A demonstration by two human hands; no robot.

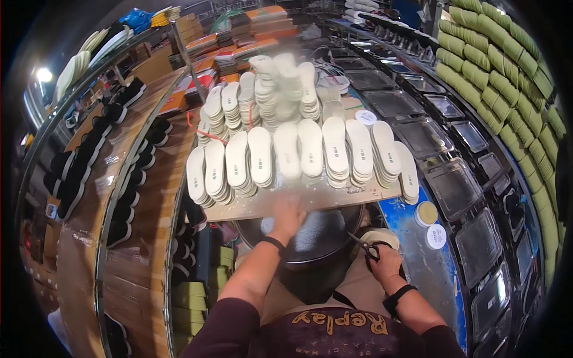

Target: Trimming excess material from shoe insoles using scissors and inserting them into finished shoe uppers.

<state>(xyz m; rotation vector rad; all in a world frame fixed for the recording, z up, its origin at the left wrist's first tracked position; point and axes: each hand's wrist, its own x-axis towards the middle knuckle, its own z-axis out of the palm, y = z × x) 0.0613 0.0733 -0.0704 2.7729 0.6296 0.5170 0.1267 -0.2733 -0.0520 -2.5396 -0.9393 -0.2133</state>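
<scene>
My right hand [387, 267] is closed round the dark handles of a pair of scissors [360, 242], whose blades point up and to the left. Just behind that hand a pale insole [382, 237] shows, partly covered. My left hand [289, 216] reaches to the front edge of a wooden board [262, 204]; motion smears its fingers, so their grip is hidden. On the board stands a row of stacked cream insoles [238, 156] with small dark print. Taller insole stacks [276, 89] rise behind, blurred in the middle. A black tub [322, 253] sits below the board.
At the left, wooden racks [134, 256] hold dark shoes [76, 179]. Right of the board, a blue bench [418, 262] carries round containers [426, 213]. Beyond it lie rows of dark trays [453, 188] and piles of green bundled pieces [507, 101]. Orange boxes [271, 24] are stacked at the back.
</scene>
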